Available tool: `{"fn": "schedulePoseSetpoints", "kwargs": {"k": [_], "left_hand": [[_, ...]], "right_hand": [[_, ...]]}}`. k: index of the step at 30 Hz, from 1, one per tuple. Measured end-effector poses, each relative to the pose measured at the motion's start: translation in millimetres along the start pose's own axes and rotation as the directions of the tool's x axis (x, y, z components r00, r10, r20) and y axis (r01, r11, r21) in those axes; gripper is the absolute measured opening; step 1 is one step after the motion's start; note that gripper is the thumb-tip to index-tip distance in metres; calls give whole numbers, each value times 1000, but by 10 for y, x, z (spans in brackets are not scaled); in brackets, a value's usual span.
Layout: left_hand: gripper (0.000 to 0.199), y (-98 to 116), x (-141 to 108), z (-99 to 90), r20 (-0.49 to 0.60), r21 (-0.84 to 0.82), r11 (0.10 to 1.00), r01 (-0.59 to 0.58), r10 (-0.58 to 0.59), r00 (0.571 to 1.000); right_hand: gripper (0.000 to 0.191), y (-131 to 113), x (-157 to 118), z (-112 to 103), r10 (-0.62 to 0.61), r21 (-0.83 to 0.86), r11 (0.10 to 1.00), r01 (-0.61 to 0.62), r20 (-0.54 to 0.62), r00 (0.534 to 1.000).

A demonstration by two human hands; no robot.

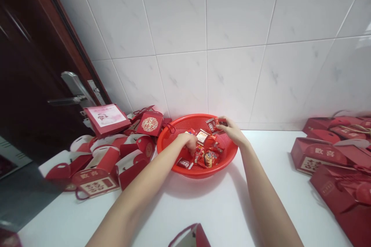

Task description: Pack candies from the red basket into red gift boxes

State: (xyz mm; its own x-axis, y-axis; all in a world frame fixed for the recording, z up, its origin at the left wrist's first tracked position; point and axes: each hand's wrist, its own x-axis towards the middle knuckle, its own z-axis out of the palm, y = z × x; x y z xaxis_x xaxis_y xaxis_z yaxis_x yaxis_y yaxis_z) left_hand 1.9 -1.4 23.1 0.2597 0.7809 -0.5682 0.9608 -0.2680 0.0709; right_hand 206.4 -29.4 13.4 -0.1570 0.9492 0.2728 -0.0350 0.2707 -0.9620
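A round red mesh basket [198, 119] stands on the white table by the tiled wall, with several wrapped sweets inside. My left hand [189, 142] reaches down among the sweets, its fingers curled and their tips hidden. Just right of it lies a cream-and-brown packet [202, 137]. At the basket's back right, my right hand [227, 126] has its fingers closed round a small red wrapped sweet [220, 122]. Near the basket's front lie a dark red packet [184, 163] and a packet with a biscuit picture [210, 158].
Several open red gift boxes [97, 177] crowd the table's left side. More red boxes [321, 154] stand at the right. Part of another box [194, 237] shows at the bottom edge. A dark door with a metal handle [68, 100] is at the left.
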Motion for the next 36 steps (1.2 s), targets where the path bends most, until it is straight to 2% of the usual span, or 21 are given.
{"fn": "schedulePoseSetpoints", "kwargs": {"k": [2,5,8,11,14,19,24,28,30,32,34,36], "left_hand": [[25,-1,-42,10,-63,-26,1000,-6,4,998],[36,19,-100,7,-171,-72,997,-32,19,985],[40,70,-145,-14,-222,-76,993,-88,69,973],[30,118,-190,1,-184,-61,992,-108,95,978],[17,137,-237,84,-111,-46,996,-75,69,991],[22,164,-306,223,-80,-84,995,-54,47,996],[20,226,-368,220,-97,-144,988,-50,36,995],[23,258,-394,231,-90,-216,976,-29,10,996],[24,255,-400,229,-132,-247,968,-40,7,991],[26,234,-427,202,-227,-284,956,-77,11,974],[28,196,-499,153,-353,-338,930,-147,19,935],[32,149,-626,101,-475,-398,883,-248,33,879]], "right_hand": [[26,-5,-7,7,0,26,1000,1,-4,1000],[28,-16,-16,28,3,62,998,-3,-4,1000],[28,-23,-17,48,10,83,996,-10,-2,1000],[27,-33,-15,60,1,117,993,0,-8,1000],[26,-54,-24,67,8,178,984,-6,-14,1000],[24,-117,-49,78,30,252,968,-15,-56,998],[24,-263,-107,131,42,314,949,-10,-97,994],[26,-432,-213,200,7,347,938,17,-70,998],[26,-524,-290,208,-12,355,934,32,-57,998],[27,-627,-389,186,-32,354,934,48,-49,998],[29,-740,-511,138,-43,355,933,59,-54,998],[31,-851,-650,79,-51,356,932,68,-58,997]]}}
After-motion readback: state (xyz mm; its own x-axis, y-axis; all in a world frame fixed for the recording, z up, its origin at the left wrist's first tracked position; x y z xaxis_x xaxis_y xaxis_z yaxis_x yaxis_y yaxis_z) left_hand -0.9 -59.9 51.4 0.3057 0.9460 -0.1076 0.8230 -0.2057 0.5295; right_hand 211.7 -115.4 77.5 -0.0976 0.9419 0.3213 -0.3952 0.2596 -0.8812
